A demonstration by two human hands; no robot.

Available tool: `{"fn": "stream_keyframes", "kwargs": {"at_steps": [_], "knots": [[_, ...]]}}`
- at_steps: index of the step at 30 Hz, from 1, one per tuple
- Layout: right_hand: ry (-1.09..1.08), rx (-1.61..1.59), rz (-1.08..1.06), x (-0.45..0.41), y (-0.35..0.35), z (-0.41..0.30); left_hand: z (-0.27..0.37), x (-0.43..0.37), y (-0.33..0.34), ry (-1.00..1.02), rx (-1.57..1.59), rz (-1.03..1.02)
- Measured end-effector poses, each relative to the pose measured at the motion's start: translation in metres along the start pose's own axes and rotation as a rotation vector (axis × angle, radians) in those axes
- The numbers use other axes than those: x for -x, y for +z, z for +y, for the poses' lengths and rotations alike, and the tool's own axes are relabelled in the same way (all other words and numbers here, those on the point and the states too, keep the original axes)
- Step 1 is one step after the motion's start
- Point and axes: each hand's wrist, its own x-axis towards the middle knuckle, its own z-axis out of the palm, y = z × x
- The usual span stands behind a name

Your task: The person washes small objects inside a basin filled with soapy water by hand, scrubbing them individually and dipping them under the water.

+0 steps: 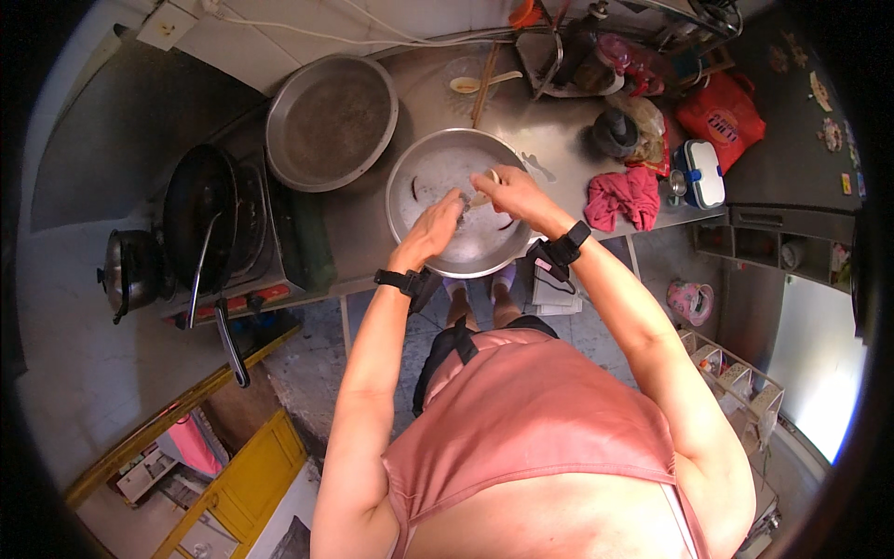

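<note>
Both hands are over a round metal basin holding whitish, foamy liquid. My right hand grips a small pale utensil, which looks like a spoon; my fingers partly cover it. Close to its left, my left hand has its fingers bent around a dark, rough pad, probably a metal scourer. The pad is beside the utensil; whether they touch cannot be made out. Two thin dark curved shapes show in the liquid, one on each side.
A wider metal pan stands at the back left, near a stove with a black wok and a lidded pot. Behind the basin are a glass bowl with a spoon and chopsticks. Rightward lie a red cloth and a mortar.
</note>
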Motion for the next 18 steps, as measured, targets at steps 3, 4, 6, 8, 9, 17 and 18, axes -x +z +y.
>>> {"fn": "stream_keyframes", "kwargs": {"at_steps": [3, 4, 6, 8, 9, 17, 18], "knots": [[-0.185, -0.123, 0.12, -0.002, 0.01, 0.005, -0.014, 0.0, 0.01, 0.021, -0.055, 0.026], [-0.223, -0.128, 0.125, -0.006, 0.009, 0.014, 0.011, -0.007, 0.007, -0.129, 0.262, -0.136], [-0.273, -0.131, 0.115, -0.009, 0.012, 0.02, 0.036, -0.008, 0.003, -0.29, 0.572, -0.279], [-0.298, -0.008, 0.135, -0.01, 0.015, 0.022, 0.047, -0.007, 0.005, -0.427, 0.735, -0.303], [-0.297, -0.011, 0.134, -0.01, 0.016, 0.022, 0.053, -0.006, 0.006, -0.429, 0.734, -0.303], [-0.233, 0.277, 0.15, -0.022, 0.022, 0.019, 0.063, 0.002, 0.014, -0.595, 0.695, -0.144], [-0.229, 0.271, 0.155, -0.028, 0.02, 0.025, 0.065, 0.004, 0.014, -0.595, 0.689, -0.151]]}}
